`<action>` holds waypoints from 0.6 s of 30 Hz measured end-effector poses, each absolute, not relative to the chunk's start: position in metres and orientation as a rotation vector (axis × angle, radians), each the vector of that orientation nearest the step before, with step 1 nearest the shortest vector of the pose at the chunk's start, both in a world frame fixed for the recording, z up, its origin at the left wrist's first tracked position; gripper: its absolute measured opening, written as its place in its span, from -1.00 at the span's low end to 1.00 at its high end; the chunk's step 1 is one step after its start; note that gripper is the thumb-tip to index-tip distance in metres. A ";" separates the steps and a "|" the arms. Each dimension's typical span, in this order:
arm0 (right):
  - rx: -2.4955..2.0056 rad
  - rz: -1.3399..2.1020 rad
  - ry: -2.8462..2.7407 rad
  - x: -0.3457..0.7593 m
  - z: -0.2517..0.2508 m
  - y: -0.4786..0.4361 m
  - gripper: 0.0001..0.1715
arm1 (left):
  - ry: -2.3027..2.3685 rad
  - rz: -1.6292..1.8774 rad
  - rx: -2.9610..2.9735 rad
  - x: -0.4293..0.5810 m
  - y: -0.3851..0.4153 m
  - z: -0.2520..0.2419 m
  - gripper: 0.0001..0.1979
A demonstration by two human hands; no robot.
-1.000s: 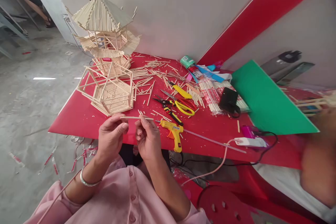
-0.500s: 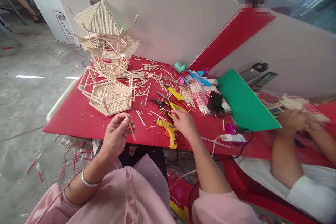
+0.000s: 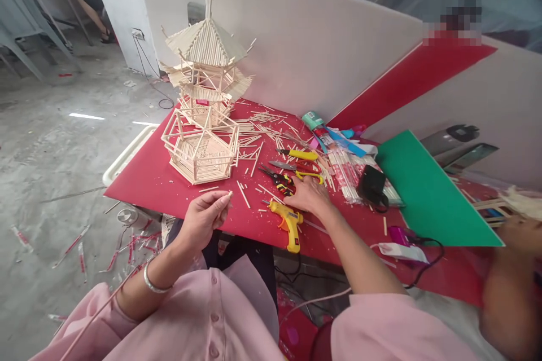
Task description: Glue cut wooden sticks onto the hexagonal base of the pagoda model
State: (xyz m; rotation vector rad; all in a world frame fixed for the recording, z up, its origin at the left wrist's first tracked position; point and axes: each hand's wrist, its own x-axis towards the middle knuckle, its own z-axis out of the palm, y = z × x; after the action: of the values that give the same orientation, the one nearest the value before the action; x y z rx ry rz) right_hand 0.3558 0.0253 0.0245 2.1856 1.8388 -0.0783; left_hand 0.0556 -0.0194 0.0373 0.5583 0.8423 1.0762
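A short wooden stick point(image 3: 230, 194) is pinched between the thumb and fingers of my left hand point(image 3: 206, 217), held over the table's front edge; only its tip shows. My right hand point(image 3: 310, 194) reaches down among the tools, its fingers curled over the handles of black-jawed pliers point(image 3: 277, 179) lying on the red tabletop. Just in front of that hand lies a yellow glue gun point(image 3: 289, 223). Scissors point(image 3: 292, 167) and a yellow-handled cutter point(image 3: 298, 154) lie right behind it. Beyond my left hand stands an open six-sided stick frame point(image 3: 201, 149).
A stick pagoda point(image 3: 209, 48) with layered roofs stands at the back left. Loose sticks point(image 3: 265, 118), bagged sticks point(image 3: 345, 172), a black adapter point(image 3: 371, 185) and a green board point(image 3: 432, 192) lie to the right. A co-worker's blurred arm point(image 3: 512, 276) is at far right.
My right hand has moved onto the pliers' handles and its fingers have spread over them. My left hand has turned, so less of its stick shows. The view has shifted left.
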 end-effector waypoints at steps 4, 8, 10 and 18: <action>2.138 0.057 1.881 0.347 0.033 0.019 -0.28 | 0.855 1.094 0.527 0.053 -0.018 0.035 -0.59; 2.171 0.198 1.882 0.344 0.044 0.010 -0.43 | 0.880 1.112 0.551 0.052 -0.014 0.030 -0.59; 2.283 0.246 1.890 0.342 0.049 0.002 -0.41 | 0.881 1.111 0.573 0.052 -0.013 0.028 -0.61; 2.362 -1.042 2.323 0.295 0.073 -0.049 -0.40 | 0.838 1.126 0.600 0.058 -0.013 0.027 -0.63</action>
State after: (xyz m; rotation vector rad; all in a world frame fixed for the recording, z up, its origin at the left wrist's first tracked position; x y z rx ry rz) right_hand 0.2950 -0.0487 0.0732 2.3617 2.3226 -1.0423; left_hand 0.0580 -0.0133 0.0270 0.6004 0.8379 1.1263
